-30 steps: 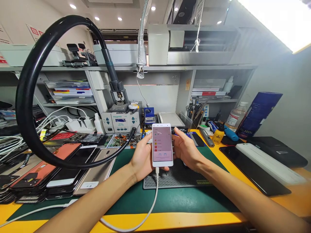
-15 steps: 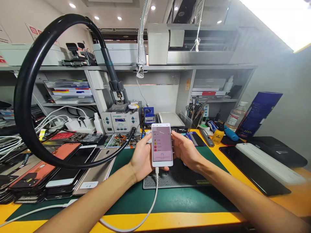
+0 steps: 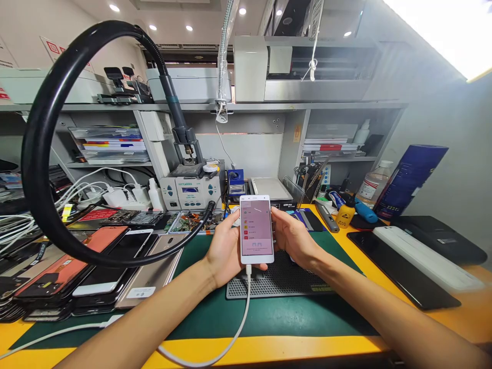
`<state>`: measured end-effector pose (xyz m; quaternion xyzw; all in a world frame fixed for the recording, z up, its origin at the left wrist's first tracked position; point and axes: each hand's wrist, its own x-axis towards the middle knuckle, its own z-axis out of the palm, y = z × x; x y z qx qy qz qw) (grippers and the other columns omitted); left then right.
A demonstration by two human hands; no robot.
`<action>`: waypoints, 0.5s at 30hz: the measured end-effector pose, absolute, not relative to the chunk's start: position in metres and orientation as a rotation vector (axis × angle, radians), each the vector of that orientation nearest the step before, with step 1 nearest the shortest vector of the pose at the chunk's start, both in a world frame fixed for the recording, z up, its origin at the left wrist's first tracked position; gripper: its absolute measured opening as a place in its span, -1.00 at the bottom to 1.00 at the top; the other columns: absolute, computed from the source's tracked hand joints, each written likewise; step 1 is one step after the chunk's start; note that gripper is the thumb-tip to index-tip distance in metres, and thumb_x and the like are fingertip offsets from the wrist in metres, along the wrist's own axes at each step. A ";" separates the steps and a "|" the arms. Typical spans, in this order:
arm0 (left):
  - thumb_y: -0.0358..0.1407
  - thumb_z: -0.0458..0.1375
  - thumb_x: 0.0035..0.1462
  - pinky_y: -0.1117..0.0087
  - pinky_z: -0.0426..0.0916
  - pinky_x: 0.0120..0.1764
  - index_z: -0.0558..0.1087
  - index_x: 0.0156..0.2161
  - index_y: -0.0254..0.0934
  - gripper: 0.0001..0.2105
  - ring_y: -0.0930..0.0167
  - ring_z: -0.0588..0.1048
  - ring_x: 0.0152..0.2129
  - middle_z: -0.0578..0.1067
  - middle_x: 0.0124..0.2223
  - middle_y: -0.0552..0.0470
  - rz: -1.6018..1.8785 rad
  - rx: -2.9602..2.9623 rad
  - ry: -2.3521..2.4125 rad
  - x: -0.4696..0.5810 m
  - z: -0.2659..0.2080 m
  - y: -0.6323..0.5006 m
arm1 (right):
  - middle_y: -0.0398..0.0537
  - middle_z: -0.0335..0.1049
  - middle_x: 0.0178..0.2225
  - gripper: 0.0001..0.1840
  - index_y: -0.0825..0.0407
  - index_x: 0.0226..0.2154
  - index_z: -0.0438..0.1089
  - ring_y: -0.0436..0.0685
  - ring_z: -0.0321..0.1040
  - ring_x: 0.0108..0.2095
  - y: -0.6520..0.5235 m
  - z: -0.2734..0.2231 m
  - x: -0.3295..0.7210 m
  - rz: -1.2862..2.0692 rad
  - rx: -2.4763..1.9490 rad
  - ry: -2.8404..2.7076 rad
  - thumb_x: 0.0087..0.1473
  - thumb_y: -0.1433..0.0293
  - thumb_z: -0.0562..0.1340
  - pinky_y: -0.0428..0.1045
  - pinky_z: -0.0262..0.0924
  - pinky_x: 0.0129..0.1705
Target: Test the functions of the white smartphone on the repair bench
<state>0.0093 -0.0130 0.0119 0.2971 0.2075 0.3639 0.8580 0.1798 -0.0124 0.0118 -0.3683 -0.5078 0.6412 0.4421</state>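
Note:
A white smartphone (image 3: 256, 230) with a lit, pinkish screen stands upright in the middle of the head view, showing a list of small icons. My left hand (image 3: 226, 246) is closed around its left side, the thumb along the edge and fingertips showing below the bottom. From the other side, my right hand (image 3: 294, 238) grips the right edge with its thumb near the top; its other fingers are partly hidden. A white charging cable (image 3: 246, 302) is plugged into the bottom of the phone and curves down to the bench's front edge. Beneath lies a dark perforated mat (image 3: 284, 279).
At left, stacked phones (image 3: 138, 271) sit under a thick black hose (image 3: 34, 154) looping from a hot-air station (image 3: 192, 192). On the right lie a black panel (image 3: 403, 269), a white case (image 3: 423, 253) and a yellow bottle (image 3: 345, 214). A green mat (image 3: 307, 318) covers the yellow bench.
On the phone's screen, the small picture near the bottom has changed from one shape to two side by side. Both hands and the phone have hardly moved.

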 end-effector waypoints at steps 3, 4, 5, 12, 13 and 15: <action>0.04 -0.14 0.39 0.15 0.58 -0.33 0.51 0.06 -0.42 -0.42 0.17 0.60 -0.30 0.59 -0.22 -0.28 0.766 0.632 0.451 0.009 0.012 -0.014 | 0.00 0.52 0.01 -0.46 -0.10 0.12 0.43 0.22 0.46 -0.20 -0.013 0.013 0.180 1.589 -0.910 -1.267 0.33 0.02 -0.04 0.08 0.35 -0.29; 0.04 -0.14 0.39 0.15 0.58 -0.33 0.51 0.06 -0.42 -0.41 0.17 0.60 -0.30 0.59 -0.22 -0.28 0.767 0.637 0.455 0.009 0.013 -0.014 | 0.00 0.52 0.01 -0.45 -0.10 0.12 0.42 0.23 0.46 -0.20 -0.013 0.013 0.180 1.589 -0.909 -1.271 0.33 0.02 -0.04 0.09 0.35 -0.30; 0.04 -0.14 0.39 0.14 0.58 -0.33 0.51 0.06 -0.42 -0.41 0.16 0.60 -0.30 0.59 -0.22 -0.28 0.768 0.640 0.459 0.009 0.013 -0.014 | 0.01 0.52 0.01 -0.45 -0.10 0.13 0.42 0.24 0.46 -0.20 -0.013 0.013 0.179 1.590 -0.908 -1.274 0.33 0.02 -0.04 0.09 0.35 -0.30; 0.04 -0.14 0.38 0.11 0.58 -0.33 0.50 0.06 -0.42 -0.41 0.15 0.60 -0.30 0.58 -0.21 -0.29 0.769 0.642 0.453 0.009 0.012 -0.014 | 0.01 0.53 0.01 -0.45 -0.10 0.11 0.43 0.23 0.47 -0.21 -0.013 0.013 0.180 1.589 -0.917 -1.277 0.33 0.01 -0.03 0.10 0.35 -0.28; 0.04 -0.14 0.38 0.11 0.58 -0.33 0.50 0.07 -0.42 -0.41 0.15 0.60 -0.30 0.58 -0.22 -0.28 0.768 0.641 0.450 0.009 0.012 -0.014 | 0.01 0.53 0.00 -0.45 -0.10 0.11 0.44 0.22 0.47 -0.21 -0.013 0.012 0.180 1.590 -0.919 -1.275 0.33 0.01 -0.03 0.09 0.35 -0.27; 0.04 -0.14 0.38 0.12 0.58 -0.34 0.50 0.07 -0.41 -0.42 0.15 0.60 -0.30 0.58 -0.22 -0.28 0.769 0.641 0.442 0.009 0.012 -0.014 | 0.01 0.53 0.00 -0.45 -0.10 0.10 0.44 0.22 0.46 -0.21 -0.012 0.012 0.180 1.591 -0.918 -1.269 0.32 0.01 -0.02 0.08 0.35 -0.28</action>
